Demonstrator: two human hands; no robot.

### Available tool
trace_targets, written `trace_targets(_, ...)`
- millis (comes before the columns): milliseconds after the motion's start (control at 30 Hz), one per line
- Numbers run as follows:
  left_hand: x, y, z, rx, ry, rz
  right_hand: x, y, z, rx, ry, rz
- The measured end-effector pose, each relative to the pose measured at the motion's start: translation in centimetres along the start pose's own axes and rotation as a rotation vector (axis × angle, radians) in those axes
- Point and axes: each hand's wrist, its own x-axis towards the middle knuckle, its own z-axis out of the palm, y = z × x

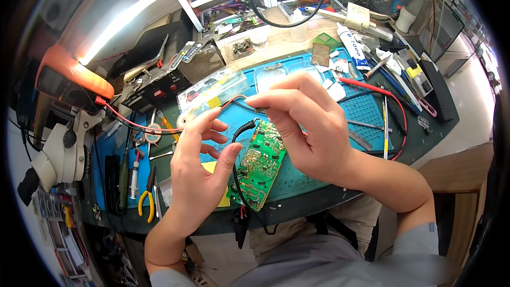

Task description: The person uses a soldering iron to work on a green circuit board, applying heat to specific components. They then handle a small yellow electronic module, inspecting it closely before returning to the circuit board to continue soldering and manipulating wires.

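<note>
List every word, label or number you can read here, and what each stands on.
White-and-blue tube: large print is visible, but I won't copy out its wording.
Orange multimeter: display and face markings too dark or small to read.
Green circuit board: any markings are too small to read.

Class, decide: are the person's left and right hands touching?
Apart. The head view shows a plain gap between the left hand and right hand, with the green circuit board visible through it.
</note>
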Motion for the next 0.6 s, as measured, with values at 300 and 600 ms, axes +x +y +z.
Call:
trace_targets(300,-0.5,1.8,-0.3,0.146,-0.444,-0.255,0.0,0.7,0.0,0.049,0.043,0.292)
trace_targets(600,-2.3,1.6,1.1,0.180,-0.389,-0.090,0.1,1.3,-0.7,-0.278,-0.175,0.359)
